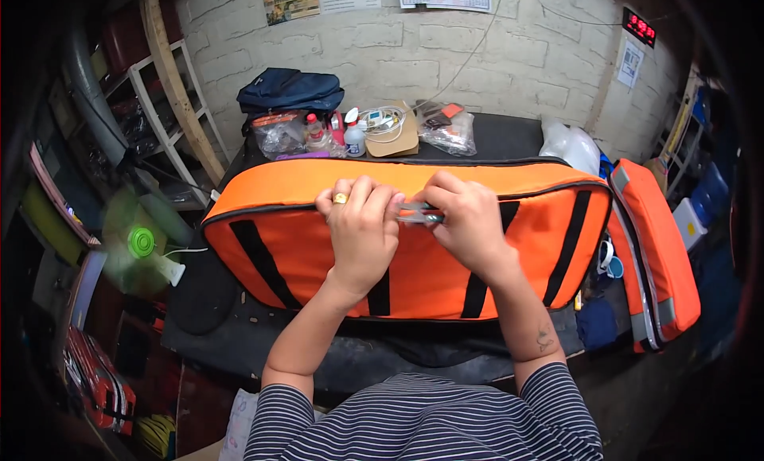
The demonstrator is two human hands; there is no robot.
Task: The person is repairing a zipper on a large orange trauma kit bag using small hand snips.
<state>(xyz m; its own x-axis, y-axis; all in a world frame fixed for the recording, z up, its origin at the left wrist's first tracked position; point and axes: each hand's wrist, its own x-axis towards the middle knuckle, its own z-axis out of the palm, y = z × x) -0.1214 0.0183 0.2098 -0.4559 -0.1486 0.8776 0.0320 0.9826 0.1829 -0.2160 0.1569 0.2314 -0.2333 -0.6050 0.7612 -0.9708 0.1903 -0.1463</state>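
Centre of the frame: the right hand (471,222) gripped a slim metal tool (415,217); the left hand (362,234), curled, its hold indiscernible, met a boxy, black-banded orange fabric bag (426,278).

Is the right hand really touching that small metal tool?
Touching. The head view plainly shows the right hand gripping the small metal tool, fingers curled round one end while the rest sticks out.

Left forearm (306,332) and right forearm (521,310) raised, angled inward. Left hand (362,232) back to camera, fingers curled, grip partly hidden. Right hand (471,224) closed in pinch, just beside left. Tattoo (545,337) on inner side of right forearm.
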